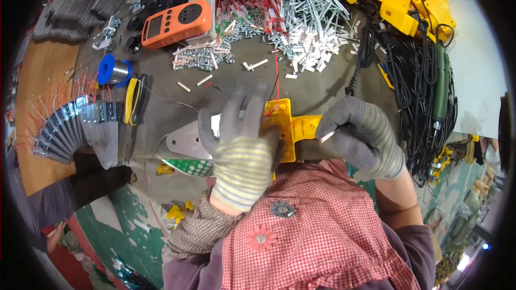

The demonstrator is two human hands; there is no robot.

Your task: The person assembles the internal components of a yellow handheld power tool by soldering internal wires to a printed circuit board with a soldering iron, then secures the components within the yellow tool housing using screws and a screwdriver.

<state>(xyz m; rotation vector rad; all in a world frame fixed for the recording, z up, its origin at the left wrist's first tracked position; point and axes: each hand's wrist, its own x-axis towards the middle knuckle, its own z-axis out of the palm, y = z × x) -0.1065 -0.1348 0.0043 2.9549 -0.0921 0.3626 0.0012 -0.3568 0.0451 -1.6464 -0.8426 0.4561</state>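
Observation:
My left hand [242, 156], in a grey glove with yellow stripes, lies with its fingers stretched out over a grey tapered metal plate [185, 140] and the left side of a yellow plastic housing [288, 129]. What its palm touches is hidden. Red and dark wires [277, 83] rise from the housing's far end. To the right, beside the housing's yellow handle [306, 127], my gloved right hand [368, 137] is closed, with a small white sleeve [327, 137] pinched between thumb and fingers.
Farther back lie an orange meter [177, 24], white sleeves [317, 53], long screws [317, 8] and yellow housings [395, 5]. Solder wire [114, 71], yellow-handled pliers [134, 99] and a row of metal plates [78, 129] sit left. Black cables [416, 91] and a green tool [442, 83] hang right.

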